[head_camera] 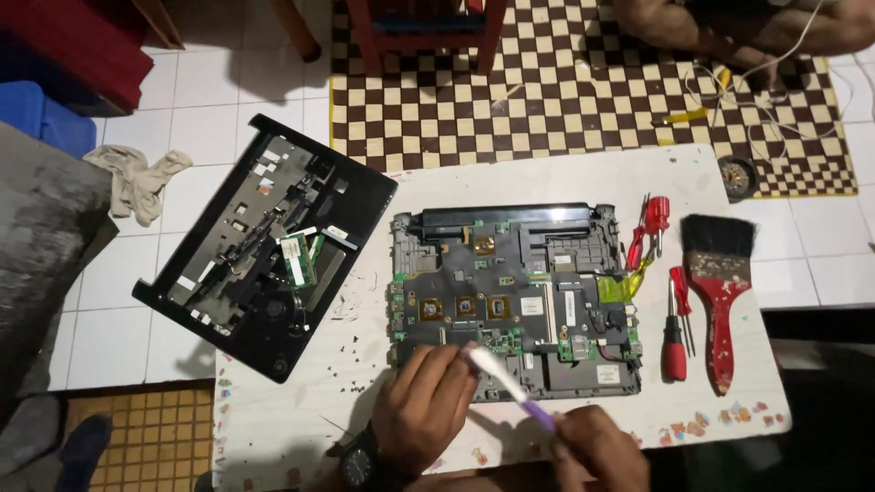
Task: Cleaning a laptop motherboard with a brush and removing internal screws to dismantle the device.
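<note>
An opened laptop base (516, 301) with its bare circuit board lies on a small white table (273, 410). My left hand (424, 408) rests on the board's near left edge, a dark watch on the wrist. My right hand (597, 446) holds a toothbrush (503, 375) with a white and purple handle. Its head lies over the board's near edge, right by my left fingers. A removed black laptop cover (264, 246) with a green memory stick (293, 260) on it lies to the left, hanging over the table's edge.
Right of the laptop lie red-handled screwdrivers (674, 328), (649, 228) and a wide paintbrush (720, 282) with a red handle. Small dark bits speckle the table. A checkered mat (547, 91), chair legs, white cables and another person's limbs (747, 27) are beyond. A rag (137, 182) lies on the tiles.
</note>
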